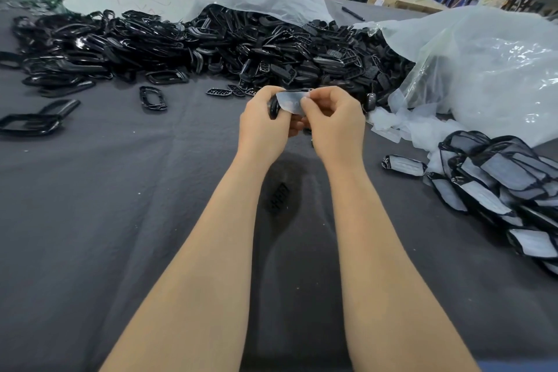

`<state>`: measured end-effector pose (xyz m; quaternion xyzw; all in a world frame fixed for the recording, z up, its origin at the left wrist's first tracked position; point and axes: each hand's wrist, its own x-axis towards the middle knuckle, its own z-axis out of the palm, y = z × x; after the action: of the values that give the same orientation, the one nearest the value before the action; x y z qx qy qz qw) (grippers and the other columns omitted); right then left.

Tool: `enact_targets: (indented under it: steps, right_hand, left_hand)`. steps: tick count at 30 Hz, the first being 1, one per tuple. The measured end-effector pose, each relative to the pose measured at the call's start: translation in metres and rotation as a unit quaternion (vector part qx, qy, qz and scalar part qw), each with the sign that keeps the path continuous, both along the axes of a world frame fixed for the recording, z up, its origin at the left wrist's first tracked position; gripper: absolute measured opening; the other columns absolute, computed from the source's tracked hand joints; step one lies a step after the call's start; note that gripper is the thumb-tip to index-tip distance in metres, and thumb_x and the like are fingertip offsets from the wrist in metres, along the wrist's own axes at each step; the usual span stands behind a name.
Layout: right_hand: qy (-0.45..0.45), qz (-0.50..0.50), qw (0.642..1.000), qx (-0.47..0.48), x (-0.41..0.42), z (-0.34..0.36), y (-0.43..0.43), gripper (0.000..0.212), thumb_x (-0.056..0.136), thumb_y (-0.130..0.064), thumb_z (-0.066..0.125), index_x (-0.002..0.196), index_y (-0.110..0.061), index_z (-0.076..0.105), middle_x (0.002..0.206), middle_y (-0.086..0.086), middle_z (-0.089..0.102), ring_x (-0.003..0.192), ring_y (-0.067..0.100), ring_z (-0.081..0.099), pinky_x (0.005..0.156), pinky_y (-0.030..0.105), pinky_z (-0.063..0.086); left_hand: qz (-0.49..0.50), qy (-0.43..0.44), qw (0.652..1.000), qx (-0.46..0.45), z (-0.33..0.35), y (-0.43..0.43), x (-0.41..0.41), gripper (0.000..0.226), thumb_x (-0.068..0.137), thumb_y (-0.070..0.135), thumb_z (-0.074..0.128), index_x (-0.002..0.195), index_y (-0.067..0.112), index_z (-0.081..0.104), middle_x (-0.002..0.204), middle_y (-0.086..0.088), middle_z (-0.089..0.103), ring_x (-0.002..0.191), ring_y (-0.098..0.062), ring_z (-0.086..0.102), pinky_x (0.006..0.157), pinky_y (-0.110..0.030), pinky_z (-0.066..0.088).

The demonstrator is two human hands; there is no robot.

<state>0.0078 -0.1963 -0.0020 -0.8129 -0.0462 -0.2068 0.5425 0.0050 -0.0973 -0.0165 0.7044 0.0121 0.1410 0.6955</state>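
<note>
Spreading under everything is the grey cloth (105,190), and across it the heap of black parts (211,45) is serving as the landmark. A clear bag (483,75) is slumping to the heap's right, and a stack of film-covered pieces (498,184) is lying right of the heap and nearer the person. Just in front of the heap's near edge, the left hand (262,127) is curling tightly round a black shell (274,107), whose rounded end is poking out beside the thumb. The right hand (335,124) is pinching a translucent film (291,101) between thumb and forefinger, its other fingers folded in. The likeliest trouble is the film creasing or tearing if the pinch is pulling at an angle. A loosening left grip could also be letting the shell drop toward the heap, where it would be hard to tell from the rest. The film is lying over the shell's top face, bridging the two hands, with its right edge inside the pinch.
</note>
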Motion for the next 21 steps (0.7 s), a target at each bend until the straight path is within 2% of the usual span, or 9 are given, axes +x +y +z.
enact_targets:
  steps: [2,6,10,13,17,21]
  right_hand:
    - [-0.019,-0.024,0.999,-0.025,-0.0004,-0.0012,0.0018,0.01,0.088,-0.01,0.063,0.083,-0.018,0.06,0.072,-0.012,0.059,0.07,0.003,0.057,0.067,0.008,0.043]
    - [-0.011,-0.048,0.999,-0.017,0.001,-0.0042,0.0034,0.007,0.089,-0.012,0.062,0.083,-0.016,0.06,0.084,0.002,0.063,0.081,0.015,0.057,0.072,0.018,0.043]
    - [-0.003,-0.059,0.998,0.003,0.0019,-0.0042,0.0027,0.003,0.088,-0.011,0.063,0.088,-0.013,0.061,0.095,0.009,0.065,0.085,0.016,0.058,0.076,0.02,0.045]
    - [0.0,-0.051,0.999,0.004,0.0034,-0.0035,0.0011,0.002,0.089,-0.011,0.062,0.09,-0.009,0.063,0.091,0.004,0.064,0.081,0.012,0.057,0.073,0.015,0.043]
    - [0.002,-0.054,0.999,0.008,0.0059,-0.0042,-0.0004,0.001,0.09,-0.011,0.061,0.09,-0.01,0.061,0.076,-0.012,0.055,0.069,0.0,0.052,0.067,0.007,0.039]
    - [0.008,-0.043,0.998,0.036,0.0054,-0.0055,0.0005,0.006,0.089,-0.009,0.061,0.089,-0.012,0.056,0.077,-0.01,0.056,0.073,0.004,0.054,0.069,0.011,0.043]
  left_hand:
    - [0.0,-0.006,1.0,0.007,0.0004,-0.0008,-0.0002,0.021,0.094,0.003,0.053,0.096,0.024,0.056,0.084,0.0,0.068,0.063,-0.005,0.067,0.062,-0.021,0.055]
    - [0.0,-0.017,1.0,0.022,0.0021,-0.0011,-0.0021,0.031,0.094,0.005,0.053,0.086,0.034,0.054,0.087,0.001,0.068,0.063,-0.003,0.067,0.062,-0.02,0.056]
    - [-0.002,-0.016,0.999,0.033,0.0015,-0.0012,-0.0016,0.03,0.095,0.007,0.054,0.087,0.036,0.053,0.084,0.001,0.069,0.064,-0.005,0.068,0.065,-0.024,0.058]
    - [-0.002,-0.014,0.999,0.031,0.0008,-0.001,-0.0007,0.029,0.095,0.006,0.053,0.088,0.035,0.054,0.083,-0.002,0.069,0.064,-0.005,0.068,0.064,-0.023,0.058]
    - [-0.001,-0.011,1.0,0.029,0.0012,-0.0014,-0.0001,0.03,0.096,0.005,0.052,0.088,0.034,0.053,0.083,-0.001,0.069,0.065,-0.006,0.068,0.062,-0.021,0.056]
    - [-0.012,-0.016,0.999,0.032,0.0014,-0.0002,-0.0007,0.029,0.096,0.005,0.052,0.088,0.033,0.054,0.084,0.0,0.069,0.064,-0.004,0.068,0.061,-0.018,0.054]
